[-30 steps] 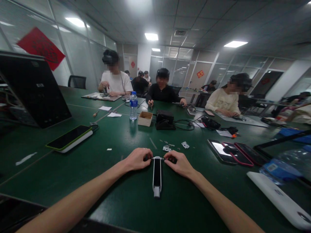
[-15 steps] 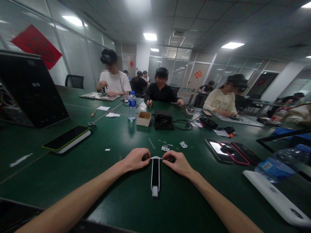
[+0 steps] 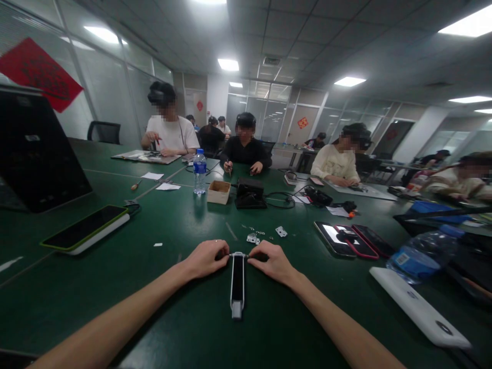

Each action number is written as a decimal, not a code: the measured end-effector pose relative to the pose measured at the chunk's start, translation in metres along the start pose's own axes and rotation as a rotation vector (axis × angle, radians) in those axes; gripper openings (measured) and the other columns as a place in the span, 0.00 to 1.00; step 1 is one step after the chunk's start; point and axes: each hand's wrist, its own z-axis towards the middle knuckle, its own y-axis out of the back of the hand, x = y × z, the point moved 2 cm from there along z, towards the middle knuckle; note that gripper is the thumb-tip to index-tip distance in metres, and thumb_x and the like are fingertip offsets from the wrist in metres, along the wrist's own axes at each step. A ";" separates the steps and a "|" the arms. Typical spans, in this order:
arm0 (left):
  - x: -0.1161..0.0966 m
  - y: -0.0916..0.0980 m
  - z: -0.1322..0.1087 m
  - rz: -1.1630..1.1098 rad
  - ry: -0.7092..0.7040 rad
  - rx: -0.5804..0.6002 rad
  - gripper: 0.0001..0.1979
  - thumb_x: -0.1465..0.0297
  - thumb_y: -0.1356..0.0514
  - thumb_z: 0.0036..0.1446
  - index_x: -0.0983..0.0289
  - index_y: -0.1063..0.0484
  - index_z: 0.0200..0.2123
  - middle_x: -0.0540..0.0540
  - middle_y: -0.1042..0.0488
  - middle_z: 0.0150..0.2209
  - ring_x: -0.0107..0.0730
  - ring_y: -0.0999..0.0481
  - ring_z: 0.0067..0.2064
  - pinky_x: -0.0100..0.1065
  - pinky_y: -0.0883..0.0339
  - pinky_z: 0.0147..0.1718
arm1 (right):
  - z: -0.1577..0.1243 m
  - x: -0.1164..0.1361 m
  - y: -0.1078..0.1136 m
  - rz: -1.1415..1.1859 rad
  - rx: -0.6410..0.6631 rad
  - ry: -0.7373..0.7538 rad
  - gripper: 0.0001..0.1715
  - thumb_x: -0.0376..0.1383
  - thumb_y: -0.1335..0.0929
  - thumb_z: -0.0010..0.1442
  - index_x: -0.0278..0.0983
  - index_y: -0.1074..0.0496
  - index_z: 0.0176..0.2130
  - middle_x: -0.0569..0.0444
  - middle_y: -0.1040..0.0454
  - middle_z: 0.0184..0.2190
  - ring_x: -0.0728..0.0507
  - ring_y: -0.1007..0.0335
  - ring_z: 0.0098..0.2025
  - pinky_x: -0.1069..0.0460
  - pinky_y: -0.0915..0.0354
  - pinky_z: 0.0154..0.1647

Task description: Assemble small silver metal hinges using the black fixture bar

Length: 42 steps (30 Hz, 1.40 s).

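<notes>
On the green table point(image 3: 172, 307) lies a long, narrow black piece in a silver-white frame point(image 3: 237, 287), with a pale block at its near end. At its far end, my left hand point(image 3: 207, 258) pinches a small metal pin-like piece at the left side. Opposite it, my right hand point(image 3: 273, 260) pinches a similar tiny piece at the right side. Fingertips hide most of both pieces. Just beyond my hands are small metal plates point(image 3: 252, 238), another metal plate point(image 3: 281, 231) and several little rings point(image 3: 262, 232).
Beyond stand a water bottle point(image 3: 199, 174), an open box point(image 3: 219, 192) and a black device point(image 3: 249, 193). Phones point(image 3: 334, 239) and a large bottle point(image 3: 415, 260) lie right, near a white device point(image 3: 418, 305). A green-edged phone point(image 3: 86, 226) is left. Several people work across the table.
The view has turned slightly right, so things sit further left in the picture. My hands keep their pinch at the frame's far end. The person in black has drawn one hand inward.
</notes>
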 end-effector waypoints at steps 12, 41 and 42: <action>0.006 -0.005 0.000 0.007 -0.030 0.001 0.07 0.68 0.46 0.59 0.64 0.32 0.38 0.52 0.28 0.34 0.30 0.29 0.34 0.29 0.36 0.33 | 0.000 -0.006 0.002 0.117 0.060 -0.061 0.08 0.35 0.34 0.59 0.39 0.24 0.38 0.55 0.26 0.34 0.47 0.30 0.36 0.52 0.34 0.39; -0.006 -0.001 -0.007 0.112 -0.141 0.096 0.08 0.74 0.52 0.63 0.63 0.35 0.40 0.53 0.32 0.38 0.32 0.30 0.36 0.31 0.37 0.36 | 0.002 0.016 -0.003 0.528 0.012 -0.312 0.13 0.43 0.30 0.52 0.36 0.27 0.33 0.54 0.26 0.31 0.45 0.30 0.35 0.49 0.33 0.39; -0.006 0.000 -0.007 0.113 -0.138 0.099 0.08 0.73 0.52 0.63 0.63 0.35 0.40 0.53 0.32 0.38 0.32 0.30 0.36 0.31 0.37 0.36 | 0.002 0.016 -0.002 0.489 -0.014 -0.311 0.12 0.43 0.30 0.53 0.36 0.27 0.33 0.54 0.26 0.31 0.45 0.30 0.35 0.50 0.33 0.38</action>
